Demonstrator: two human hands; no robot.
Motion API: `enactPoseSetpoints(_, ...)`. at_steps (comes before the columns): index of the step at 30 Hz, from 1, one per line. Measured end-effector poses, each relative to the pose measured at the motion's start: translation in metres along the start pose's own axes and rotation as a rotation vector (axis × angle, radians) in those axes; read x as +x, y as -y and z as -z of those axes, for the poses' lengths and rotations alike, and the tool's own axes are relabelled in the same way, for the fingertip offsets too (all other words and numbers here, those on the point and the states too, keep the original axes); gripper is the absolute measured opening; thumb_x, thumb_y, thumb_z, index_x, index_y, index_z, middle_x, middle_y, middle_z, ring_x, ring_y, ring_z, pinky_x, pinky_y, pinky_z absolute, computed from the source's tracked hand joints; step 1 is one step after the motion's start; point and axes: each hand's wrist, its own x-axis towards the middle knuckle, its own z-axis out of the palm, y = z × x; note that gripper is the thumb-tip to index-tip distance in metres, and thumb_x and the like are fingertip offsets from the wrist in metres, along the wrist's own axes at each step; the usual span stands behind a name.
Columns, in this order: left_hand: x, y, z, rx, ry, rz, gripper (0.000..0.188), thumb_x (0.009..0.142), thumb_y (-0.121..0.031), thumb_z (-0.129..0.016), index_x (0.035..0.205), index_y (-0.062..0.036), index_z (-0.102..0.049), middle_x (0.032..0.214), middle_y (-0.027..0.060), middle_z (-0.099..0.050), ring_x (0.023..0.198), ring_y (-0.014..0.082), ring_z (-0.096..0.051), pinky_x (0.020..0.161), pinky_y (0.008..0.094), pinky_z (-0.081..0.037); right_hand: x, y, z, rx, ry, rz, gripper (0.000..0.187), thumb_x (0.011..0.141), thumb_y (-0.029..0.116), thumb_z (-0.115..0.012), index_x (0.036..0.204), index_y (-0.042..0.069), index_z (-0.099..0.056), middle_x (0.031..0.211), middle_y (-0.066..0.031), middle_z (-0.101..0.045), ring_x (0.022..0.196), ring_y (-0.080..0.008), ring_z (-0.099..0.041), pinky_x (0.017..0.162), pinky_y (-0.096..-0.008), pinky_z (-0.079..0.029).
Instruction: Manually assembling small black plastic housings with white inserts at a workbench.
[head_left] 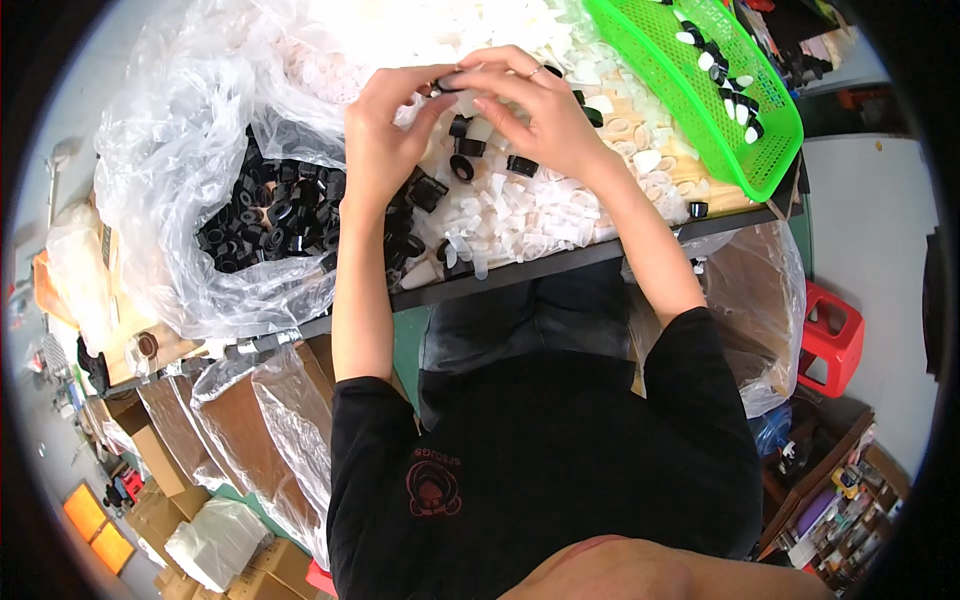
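Observation:
My left hand [388,125] and my right hand [548,118] meet over the far middle of the table. Their fingertips pinch a small black plastic part [449,84] between them, mostly covered by the fingers. Below the hands lie several loose black ring-shaped caps [461,167], close to a heap of small translucent white plastic pieces [525,215]. Pale oval rings [640,135] are strewn beside my right wrist. Left of my left forearm, a clear plastic bag [180,240] lies spread open around a pile of black caps [275,215].
A green perforated basket [775,165] at the far right holds several black-and-white pieces [712,65]. More white parts [440,25] cover the back. The dark table edge [520,268] runs before my lap. A red stool [832,340] and cardboard boxes [265,575] stand on the floor.

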Motion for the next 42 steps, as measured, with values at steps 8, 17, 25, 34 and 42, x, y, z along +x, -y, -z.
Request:
enactPoseSetpoints(8,0.001,0.006,0.010,-0.359,-0.142,0.248,0.028,0.079,0.004,-0.072,0.106,-0.0003,-0.069,0.083,0.0018,-0.068,0.068,0.0050,-0.056,0.068,0.0202,-0.047,-0.012,0.001,-0.009,-0.170,0.510,-0.021,0.020,0.083,0.024,-0.071,0.082,0.008,-0.058,0.087,-0.0040,-0.060,0.079,-0.0211,-0.062,0.067,-0.0323,-0.049)
enactPoseSetpoints(17,0.002,0.004,0.020,-0.587,-0.151,0.326,0.031,0.086,0.005,-0.065,0.117,0.0037,-0.062,0.089,0.0094,-0.070,0.080,0.0121,-0.066,0.076,0.0240,-0.053,-0.007,-0.008,-0.012,-0.237,0.359,-0.041,0.006,0.080,0.006,-0.061,0.085,0.006,-0.059,0.084,-0.0051,-0.058,0.082,-0.0241,-0.061,0.069,-0.0342,-0.050)
enactPoseSetpoints(25,0.005,0.008,0.022,-0.765,-0.263,0.431,0.024,0.094,-0.009,-0.060,0.112,0.0067,-0.063,0.100,0.0141,-0.070,0.087,0.0196,-0.070,0.081,0.0271,-0.054,0.024,-0.017,-0.061,-0.235,0.138,0.056,0.012,0.083,0.006,-0.057,0.092,0.008,-0.064,0.098,-0.0077,-0.065,0.092,-0.0284,-0.062,0.077,-0.0386,-0.053)
enactPoseSetpoints(34,0.003,0.010,0.019,-0.659,-0.220,0.503,0.021,0.093,-0.004,-0.059,0.110,0.0058,-0.066,0.104,0.0151,-0.069,0.086,0.0192,-0.069,0.081,0.0283,-0.056,0.024,-0.027,-0.074,-0.433,0.308,0.240,0.008,0.079,0.010,-0.058,0.086,0.010,-0.063,0.098,-0.0069,-0.063,0.101,-0.0262,-0.059,0.082,-0.0373,-0.051)
enactPoseSetpoints(42,0.000,0.013,0.013,-0.650,-0.205,0.516,0.021,0.091,0.000,-0.059,0.110,0.0061,-0.067,0.102,0.0135,-0.070,0.090,0.0174,-0.069,0.082,0.0275,-0.056,0.023,-0.020,-0.058,-0.363,0.275,-0.073,0.015,0.086,0.006,-0.059,0.099,0.006,-0.065,0.089,-0.0071,-0.065,0.087,-0.0290,-0.064,0.075,-0.0385,-0.052)
